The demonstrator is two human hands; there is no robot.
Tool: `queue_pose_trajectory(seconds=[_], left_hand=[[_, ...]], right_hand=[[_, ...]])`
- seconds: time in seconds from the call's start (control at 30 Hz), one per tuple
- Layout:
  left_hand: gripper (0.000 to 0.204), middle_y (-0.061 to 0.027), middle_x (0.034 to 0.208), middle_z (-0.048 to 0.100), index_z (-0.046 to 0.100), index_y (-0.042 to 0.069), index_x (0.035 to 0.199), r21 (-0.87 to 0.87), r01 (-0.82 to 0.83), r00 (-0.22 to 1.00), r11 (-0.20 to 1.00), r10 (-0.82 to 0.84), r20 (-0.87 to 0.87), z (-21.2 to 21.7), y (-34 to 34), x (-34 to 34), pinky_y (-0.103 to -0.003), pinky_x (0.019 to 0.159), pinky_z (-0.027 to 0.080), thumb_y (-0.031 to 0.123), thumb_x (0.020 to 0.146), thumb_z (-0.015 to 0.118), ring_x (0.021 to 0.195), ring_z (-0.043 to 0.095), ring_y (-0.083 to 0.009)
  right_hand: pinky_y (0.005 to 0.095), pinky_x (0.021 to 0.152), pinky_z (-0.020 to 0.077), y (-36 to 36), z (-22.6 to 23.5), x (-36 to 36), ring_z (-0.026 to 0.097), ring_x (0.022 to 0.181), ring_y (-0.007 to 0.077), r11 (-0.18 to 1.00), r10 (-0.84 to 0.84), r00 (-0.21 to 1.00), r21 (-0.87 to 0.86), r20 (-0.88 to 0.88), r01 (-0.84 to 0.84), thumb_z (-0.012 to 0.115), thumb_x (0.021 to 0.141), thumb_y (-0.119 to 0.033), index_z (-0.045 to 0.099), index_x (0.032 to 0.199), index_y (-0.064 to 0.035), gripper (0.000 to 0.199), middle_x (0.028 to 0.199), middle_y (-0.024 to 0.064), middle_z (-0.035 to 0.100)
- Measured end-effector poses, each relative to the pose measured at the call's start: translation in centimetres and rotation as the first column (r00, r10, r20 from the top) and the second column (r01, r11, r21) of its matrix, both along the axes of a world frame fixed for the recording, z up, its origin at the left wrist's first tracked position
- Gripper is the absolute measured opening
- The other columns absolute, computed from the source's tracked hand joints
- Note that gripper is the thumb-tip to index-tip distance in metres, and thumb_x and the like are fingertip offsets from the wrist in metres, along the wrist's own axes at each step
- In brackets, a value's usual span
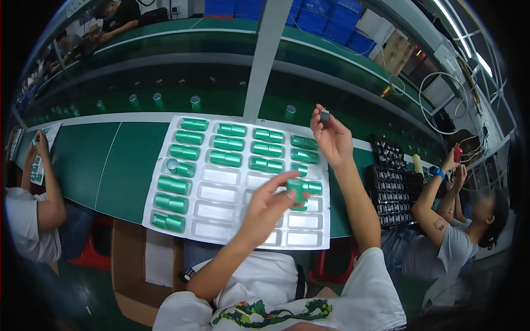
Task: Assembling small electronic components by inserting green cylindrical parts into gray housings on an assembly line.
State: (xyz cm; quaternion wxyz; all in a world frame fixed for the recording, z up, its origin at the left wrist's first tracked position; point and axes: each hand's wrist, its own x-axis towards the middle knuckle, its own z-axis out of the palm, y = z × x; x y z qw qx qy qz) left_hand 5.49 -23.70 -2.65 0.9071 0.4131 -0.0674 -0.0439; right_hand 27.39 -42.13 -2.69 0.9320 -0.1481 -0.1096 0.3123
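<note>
My left hand (269, 205) is over the white moulded tray (216, 211), its thumb and fingers closed round a short green cylinder (296, 189), slightly blurred. My right hand (333, 139) is raised beyond the tray's far right corner and pinches a small dark block-like part (324, 117); its exact kind is unclear. Green cylinders, such as one pair (187, 137), lie on their sides in the tray's pockets, filling the left column and the far rows. One cylinder (173, 165) in the left column is tilted with its end facing up. Several middle and near pockets hold nothing.
Upright green cylinders (195, 102) stand in a row on the dark conveyor (221, 96) behind a grey post (266, 60). Black racks of metallic parts (391, 193) sit right of the tray. Co-workers sit left (34, 220) and right (441, 237). An open cardboard box (130, 265) stands below.
</note>
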Motion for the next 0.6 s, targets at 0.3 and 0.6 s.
queue_pose_trajectory(seconds=[0.3,0.6], left_hand=[[0.04,-0.0058,0.112,0.064,0.051,0.001,0.139,-0.163,-0.168,0.983,0.972,0.151,-0.108,-0.3,3.8,0.1,-0.038,0.094,0.053,0.009,0.1,0.058,0.1,0.066,-0.0224],[0.034,-0.0153,0.122,0.065,0.055,-0.002,0.131,-0.163,-0.232,0.971,0.959,0.219,-0.094,-1.0,4.7,0.2,-0.036,0.1,0.049,0.004,0.098,0.057,0.109,0.064,-0.0211]], right_hand=[[0.0279,0.094,0.0592,1.5,0.9,-5.9,0.061,0.112,0.0273,0.99,-0.021,1.0,-0.143,-0.021,0.018,0.053,0.101,-0.006,0.04,0.139,0.0082,0.042,0.131,0.0276,0.05],[0.0265,0.088,0.0608,2.5,2.8,-10.4,0.07,0.102,0.0204,0.824,0.077,0.954,-0.557,0.291,0.103,0.064,0.094,0.001,0.057,0.132,0.004,0.039,0.117,0.0194,0.067]])
